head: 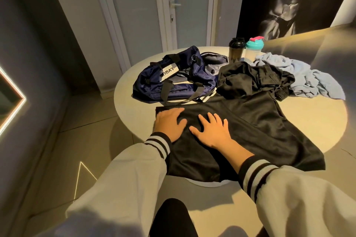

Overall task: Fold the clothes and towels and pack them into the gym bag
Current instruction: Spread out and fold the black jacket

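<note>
1. A white label [169,72] on the navy gym bag [152,87] carries black capital letters, turned sideways, reading "LVG".
2. Its remaining letters run under a black strap [160,69] and cannot be read.

A round, pale worktop [308,121] carries everything. A navy bag [173,84] lies at its far left, unzipped. A black shirt [250,121] is spread flat across the near half, its near edge hanging over the rim. Behind it sits a crumpled black garment [250,81], overlapping a rumpled blue towel [312,81] at the right. Two bottles stand upright at the far edge, one dark [236,52], one teal-lidded [253,50], side by side.
</note>
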The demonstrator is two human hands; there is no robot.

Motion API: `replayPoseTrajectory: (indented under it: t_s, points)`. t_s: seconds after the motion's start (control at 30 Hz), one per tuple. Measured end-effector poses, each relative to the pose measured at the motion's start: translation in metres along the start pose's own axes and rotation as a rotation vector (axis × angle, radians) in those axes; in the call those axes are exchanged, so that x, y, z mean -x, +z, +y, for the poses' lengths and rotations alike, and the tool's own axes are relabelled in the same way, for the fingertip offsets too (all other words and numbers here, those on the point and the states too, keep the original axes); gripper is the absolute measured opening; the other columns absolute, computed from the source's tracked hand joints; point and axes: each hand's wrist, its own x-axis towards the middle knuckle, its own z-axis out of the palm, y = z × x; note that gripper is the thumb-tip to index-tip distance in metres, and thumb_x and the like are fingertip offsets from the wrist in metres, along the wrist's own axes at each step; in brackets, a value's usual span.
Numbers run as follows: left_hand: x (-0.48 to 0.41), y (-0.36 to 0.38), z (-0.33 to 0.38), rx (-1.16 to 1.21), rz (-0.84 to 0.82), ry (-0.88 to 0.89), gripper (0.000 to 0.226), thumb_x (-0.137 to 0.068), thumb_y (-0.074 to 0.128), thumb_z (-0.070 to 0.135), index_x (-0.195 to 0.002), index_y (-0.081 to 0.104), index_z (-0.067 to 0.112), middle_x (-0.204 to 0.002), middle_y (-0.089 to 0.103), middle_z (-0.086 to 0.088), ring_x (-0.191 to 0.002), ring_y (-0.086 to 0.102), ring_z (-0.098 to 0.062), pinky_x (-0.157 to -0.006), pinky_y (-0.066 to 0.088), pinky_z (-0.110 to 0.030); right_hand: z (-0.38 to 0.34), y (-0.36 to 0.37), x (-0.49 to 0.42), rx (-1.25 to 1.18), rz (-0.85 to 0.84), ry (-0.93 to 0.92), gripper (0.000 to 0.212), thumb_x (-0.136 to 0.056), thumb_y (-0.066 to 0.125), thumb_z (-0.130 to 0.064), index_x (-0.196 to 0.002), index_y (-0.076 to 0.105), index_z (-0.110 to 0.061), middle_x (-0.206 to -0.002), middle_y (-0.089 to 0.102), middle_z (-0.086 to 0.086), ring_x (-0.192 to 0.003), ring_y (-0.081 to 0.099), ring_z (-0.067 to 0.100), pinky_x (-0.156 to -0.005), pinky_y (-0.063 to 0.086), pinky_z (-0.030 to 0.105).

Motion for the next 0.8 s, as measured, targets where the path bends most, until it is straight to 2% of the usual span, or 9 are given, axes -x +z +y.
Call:
replayPoseTrajectory:
  t_s: [0.07, 0.17, 0.33, 0.43, 0.53, 0.6, 0.7, 0.8]
  points:
    - [0.005, 0.01, 0.008, -0.055, -0.217, -0.059, 0.057, -0.101, 0.04, 0.053, -0.154, 0.032, 0.032, -0.163, 0.025, -0.001, -0.149, 0.022, -0.028, -0.121, 0.019, -0.047, 0.001, -0.002, 0.0, -0.018, 0.034, -0.017, 0.074, -0.096, 0.027, -0.071, -0.158, 0.018, -0.033, -0.167, 0.013, 0.007, -0.154, 0.001, 0.027, -0.123, 0.004, 0.054]
    - [0.012, 0.013, 0.001, -0.185, -0.332, -0.125, 0.062, -0.102, 0.024, 0.06, -0.158, 0.015, 0.035, -0.168, 0.004, -0.002, -0.154, 0.003, -0.025, -0.124, 0.007, -0.044, 0.012, -0.002, 0.003, 0.007, 0.075, -0.034, 0.068, -0.099, 0.028, -0.064, -0.158, 0.02, -0.032, -0.166, 0.018, 0.006, -0.154, 0.003, 0.024, -0.123, 0.005, 0.053]
    - [0.014, 0.0, -0.009, -0.311, -0.409, -0.157, 0.063, -0.101, 0.017, 0.064, -0.158, 0.008, 0.039, -0.168, 0.0, 0.0, -0.154, -0.004, -0.025, -0.123, 0.001, -0.049, 0.049, -0.006, 0.008, 0.028, 0.092, 0.098, 0.068, -0.099, 0.02, -0.066, -0.158, 0.021, -0.032, -0.167, 0.012, 0.001, -0.154, 0.002, 0.024, -0.121, 0.001, 0.057]
    - [0.008, -0.003, 0.008, -0.424, -0.435, -0.207, 0.059, -0.103, 0.023, 0.056, -0.158, 0.012, 0.036, -0.168, 0.002, -0.002, -0.154, -0.006, -0.028, -0.122, -0.005, -0.054, 0.058, -0.009, 0.009, -0.007, 0.112, 0.137, 0.065, -0.1, 0.024, -0.061, -0.157, 0.023, -0.03, -0.166, 0.014, 0.002, -0.153, 0.003, 0.026, -0.119, 0.003, 0.058]
    - [-0.008, 0.001, 0.044, -0.407, -0.379, -0.103, 0.053, -0.104, 0.035, 0.039, -0.156, 0.027, 0.03, -0.167, 0.013, 0.0, -0.154, 0.004, -0.025, -0.123, 0.002, -0.054, 0.058, -0.013, 0.01, -0.026, 0.185, 0.09, 0.061, -0.1, 0.037, -0.056, -0.153, 0.033, -0.025, -0.16, 0.03, 0.006, -0.149, 0.02, 0.027, -0.117, 0.022, 0.052]
    - [-0.019, 0.015, 0.07, -0.235, -0.365, 0.018, 0.051, -0.104, 0.04, 0.032, -0.155, 0.032, 0.026, -0.164, 0.024, 0.001, -0.151, 0.019, -0.022, -0.123, 0.015, -0.048, 0.065, -0.019, 0.008, -0.063, 0.247, 0.056, 0.06, -0.098, 0.047, -0.05, -0.15, 0.04, -0.021, -0.154, 0.039, 0.008, -0.144, 0.029, 0.028, -0.112, 0.031, 0.045]
    - [-0.027, 0.044, 0.103, 0.006, -0.397, 0.096, 0.051, -0.103, 0.047, 0.029, -0.153, 0.037, 0.023, -0.162, 0.031, -0.002, -0.148, 0.028, -0.023, -0.121, 0.024, -0.042, 0.085, -0.028, 0.006, -0.142, 0.289, 0.026, 0.058, -0.097, 0.054, -0.042, -0.148, 0.045, -0.016, -0.155, 0.036, 0.013, -0.145, 0.026, 0.029, -0.114, 0.031, 0.041]
    - [-0.031, 0.062, 0.116, -0.103, -0.32, 0.1, 0.051, -0.101, 0.047, 0.043, -0.149, 0.042, 0.029, -0.155, 0.041, 0.003, -0.14, 0.037, -0.027, -0.114, 0.032, -0.043, 0.115, -0.042, 0.007, -0.085, 0.33, 0.147, 0.055, -0.099, 0.049, -0.045, -0.149, 0.039, -0.024, -0.163, 0.015, 0.014, -0.15, 0.008, 0.032, -0.116, 0.021, 0.049]
